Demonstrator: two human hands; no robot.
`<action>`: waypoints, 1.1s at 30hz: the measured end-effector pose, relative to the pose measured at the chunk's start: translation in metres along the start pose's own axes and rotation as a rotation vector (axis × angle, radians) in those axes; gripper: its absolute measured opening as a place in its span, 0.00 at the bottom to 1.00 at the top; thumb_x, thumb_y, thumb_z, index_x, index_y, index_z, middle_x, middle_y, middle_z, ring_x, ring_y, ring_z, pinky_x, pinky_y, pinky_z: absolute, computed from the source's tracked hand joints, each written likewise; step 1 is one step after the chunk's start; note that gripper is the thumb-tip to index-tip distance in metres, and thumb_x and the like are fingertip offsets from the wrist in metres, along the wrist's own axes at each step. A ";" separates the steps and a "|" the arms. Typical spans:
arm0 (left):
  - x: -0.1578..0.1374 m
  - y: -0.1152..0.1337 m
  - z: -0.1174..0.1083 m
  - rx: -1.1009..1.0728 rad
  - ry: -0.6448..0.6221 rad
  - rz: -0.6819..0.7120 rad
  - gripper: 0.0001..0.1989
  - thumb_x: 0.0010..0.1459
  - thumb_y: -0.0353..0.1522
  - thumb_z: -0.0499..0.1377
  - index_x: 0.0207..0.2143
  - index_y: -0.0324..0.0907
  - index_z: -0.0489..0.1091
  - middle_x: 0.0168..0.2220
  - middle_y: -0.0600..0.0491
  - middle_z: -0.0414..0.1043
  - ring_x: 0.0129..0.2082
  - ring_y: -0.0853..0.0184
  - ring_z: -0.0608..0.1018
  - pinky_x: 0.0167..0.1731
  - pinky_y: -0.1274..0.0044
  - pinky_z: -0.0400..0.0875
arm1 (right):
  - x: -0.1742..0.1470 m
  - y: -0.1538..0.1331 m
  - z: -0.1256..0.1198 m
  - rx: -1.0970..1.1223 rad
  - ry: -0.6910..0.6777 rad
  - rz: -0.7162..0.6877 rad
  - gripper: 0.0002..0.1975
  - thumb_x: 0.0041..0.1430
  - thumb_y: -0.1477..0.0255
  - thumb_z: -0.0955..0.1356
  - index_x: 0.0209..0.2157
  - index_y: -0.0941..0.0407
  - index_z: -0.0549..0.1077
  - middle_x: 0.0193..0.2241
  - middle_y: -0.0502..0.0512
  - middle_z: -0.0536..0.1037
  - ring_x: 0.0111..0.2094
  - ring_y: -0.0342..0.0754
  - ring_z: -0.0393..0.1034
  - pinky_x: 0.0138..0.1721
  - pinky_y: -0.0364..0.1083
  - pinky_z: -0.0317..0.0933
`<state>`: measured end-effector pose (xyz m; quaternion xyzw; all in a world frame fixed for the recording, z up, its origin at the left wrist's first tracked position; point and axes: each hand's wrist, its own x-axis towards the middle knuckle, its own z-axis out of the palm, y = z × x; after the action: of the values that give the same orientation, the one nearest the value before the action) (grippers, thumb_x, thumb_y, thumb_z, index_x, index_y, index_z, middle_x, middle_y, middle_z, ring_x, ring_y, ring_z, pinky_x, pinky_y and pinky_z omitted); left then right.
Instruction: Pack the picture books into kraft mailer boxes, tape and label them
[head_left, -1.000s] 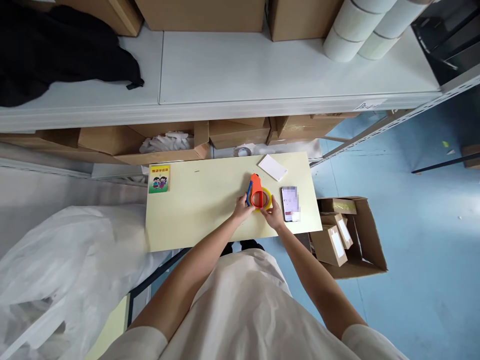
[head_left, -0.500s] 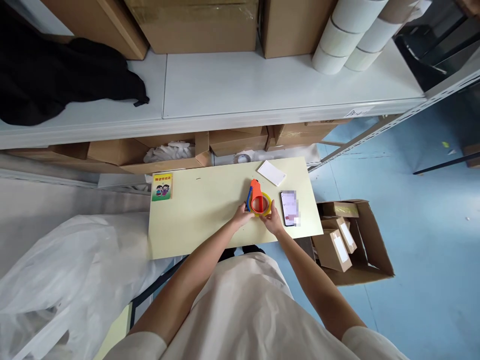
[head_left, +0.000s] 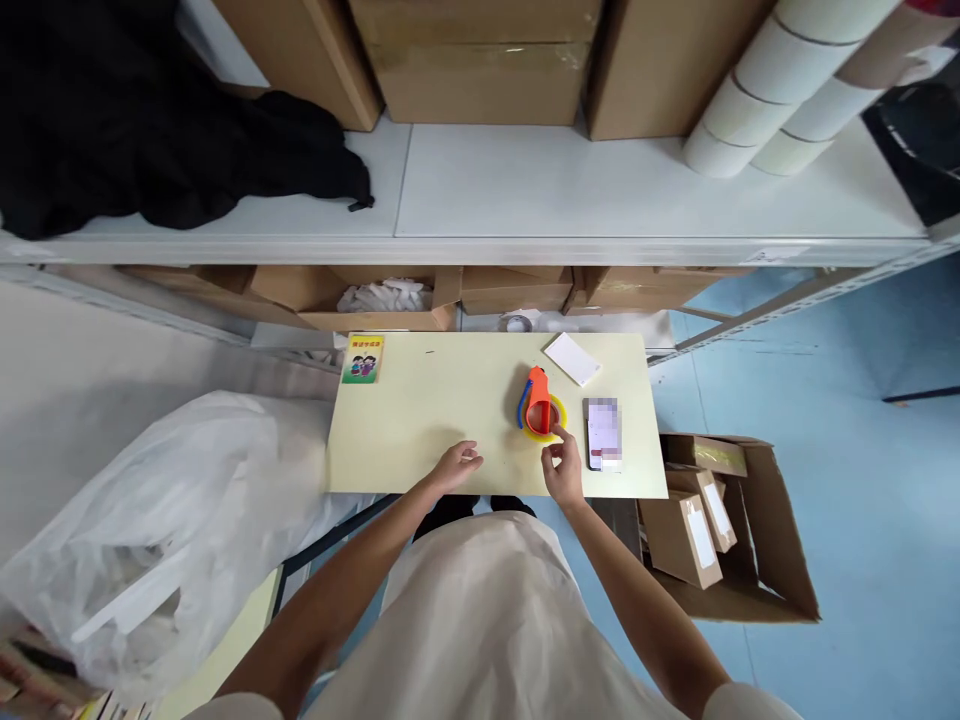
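Head view: orange tape dispenser [head_left: 538, 392] is just sitting on the table [head_left: 397, 420]; my right grip [head_left: 564, 468] is hanging half-curled, empty, by its near side, left grip [head_left: 454, 467] is hovering empty, fingers loosely apart, to its left.

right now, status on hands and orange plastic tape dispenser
Left hand empty. Right hand at tape dispenser, contact unclear. Dispenser rests on cream table, rectangular dark-edged phone right of it.
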<state>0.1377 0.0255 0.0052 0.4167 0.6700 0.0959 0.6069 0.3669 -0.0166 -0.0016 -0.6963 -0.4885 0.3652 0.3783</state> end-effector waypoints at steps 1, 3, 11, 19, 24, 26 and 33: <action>-0.008 -0.008 -0.004 -0.015 0.020 -0.007 0.23 0.45 0.36 0.63 0.46 0.40 0.69 0.44 0.45 0.72 0.40 0.61 0.77 0.40 0.73 0.70 | -0.002 -0.003 0.003 0.015 -0.062 -0.002 0.21 0.57 0.67 0.60 0.53 0.54 0.61 0.44 0.60 0.71 0.32 0.48 0.69 0.36 0.52 0.68; -0.025 -0.023 -0.012 -0.035 0.051 -0.015 0.24 0.44 0.37 0.64 0.45 0.40 0.69 0.44 0.45 0.73 0.39 0.61 0.77 0.40 0.72 0.70 | -0.005 -0.007 0.010 0.035 -0.192 0.005 0.17 0.57 0.66 0.60 0.48 0.55 0.65 0.39 0.59 0.74 0.28 0.47 0.69 0.33 0.51 0.68; -0.092 -0.074 -0.035 -0.030 0.161 -0.045 0.27 0.48 0.41 0.60 0.51 0.41 0.67 0.50 0.43 0.71 0.44 0.56 0.76 0.45 0.68 0.69 | 0.001 -0.020 0.057 -0.018 -0.542 -0.008 0.18 0.56 0.59 0.62 0.40 0.56 0.71 0.30 0.57 0.77 0.25 0.48 0.70 0.26 0.46 0.65; -0.152 -0.131 -0.050 -0.055 0.301 -0.087 0.27 0.52 0.39 0.56 0.55 0.42 0.63 0.51 0.44 0.70 0.46 0.59 0.75 0.48 0.68 0.68 | 0.000 -0.059 0.112 -0.201 -0.846 -0.161 0.18 0.54 0.59 0.62 0.39 0.56 0.72 0.28 0.54 0.77 0.26 0.46 0.71 0.31 0.46 0.67; -0.191 -0.167 -0.070 -0.121 0.443 -0.015 0.25 0.53 0.37 0.56 0.53 0.39 0.65 0.49 0.42 0.72 0.44 0.59 0.77 0.43 0.70 0.71 | -0.029 -0.092 0.155 -0.294 -0.937 -0.296 0.14 0.53 0.62 0.63 0.36 0.55 0.74 0.30 0.54 0.78 0.26 0.47 0.72 0.34 0.47 0.67; -0.207 -0.183 -0.088 -0.127 0.540 0.067 0.23 0.54 0.36 0.55 0.53 0.40 0.65 0.48 0.44 0.72 0.43 0.60 0.77 0.43 0.71 0.71 | -0.047 -0.113 0.178 -0.291 -0.960 -0.368 0.14 0.54 0.63 0.63 0.36 0.55 0.74 0.30 0.55 0.79 0.26 0.47 0.72 0.33 0.47 0.67; -0.251 -0.233 -0.188 -0.214 1.082 0.212 0.15 0.53 0.36 0.57 0.43 0.41 0.71 0.43 0.46 0.73 0.41 0.61 0.75 0.45 0.68 0.70 | -0.124 -0.220 0.288 -0.301 -0.980 -0.848 0.14 0.57 0.69 0.62 0.42 0.57 0.73 0.37 0.57 0.78 0.35 0.48 0.71 0.42 0.48 0.64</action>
<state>-0.1544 -0.2205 0.0876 0.3092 0.8270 0.4237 0.2024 -0.0064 -0.0338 0.0816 -0.2424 -0.8813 0.3868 0.1220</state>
